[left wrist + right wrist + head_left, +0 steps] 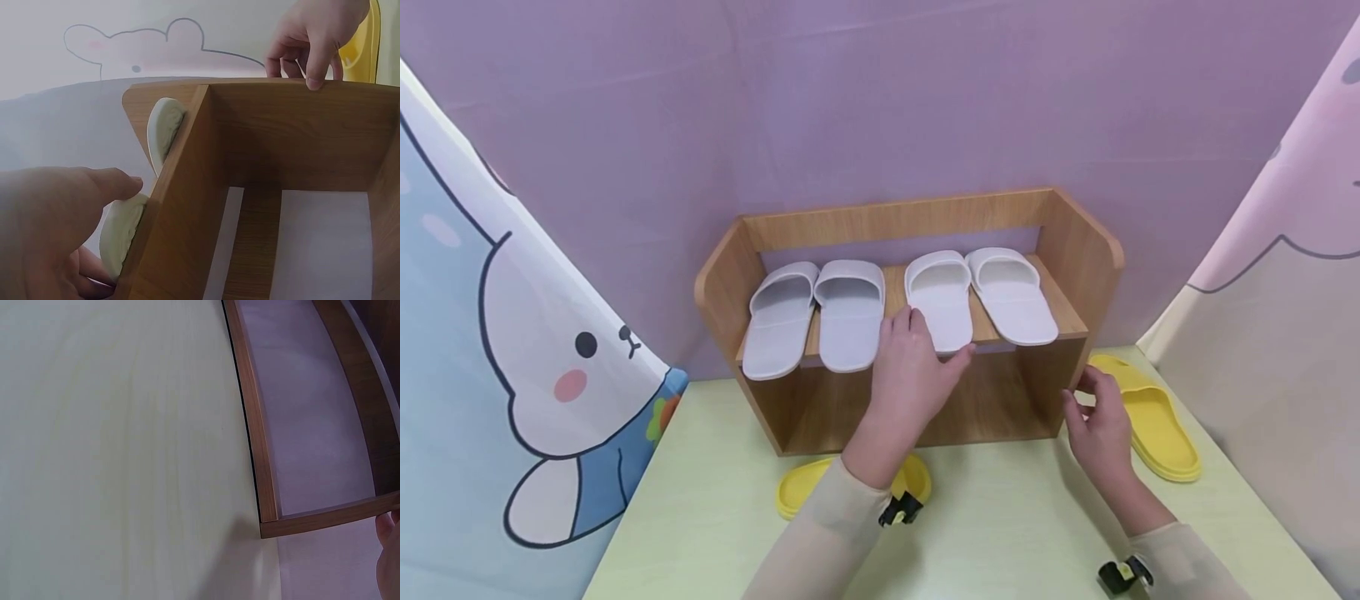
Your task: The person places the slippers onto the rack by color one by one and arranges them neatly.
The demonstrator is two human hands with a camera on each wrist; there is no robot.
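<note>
My left hand [908, 367] reaches over the front of a white slipper [945, 308], fingers at its left side and thumb at its right, gripping it across its width. This slipper [119, 237] juts past the shelf edge in the left wrist view. To its right lies another white slipper [1017, 307]. Two more, a white slipper [777, 329] and its neighbour slipper [852, 329], occupy the left half of the wooden shoe rack's [898, 218] top shelf. At the rack's right side panel, my right hand [1101, 425] holds the front edge, its thumb on the edge and fingers curled outside.
One yellow slipper [797, 492] lies before the rack, partly hidden under my left forearm. Another yellow slipper [1161, 433] is right of the rack, beside my right hand. A purple cloth [887, 100] hangs behind, with printed cloths at both sides. Everything stands on a pale table [1000, 533].
</note>
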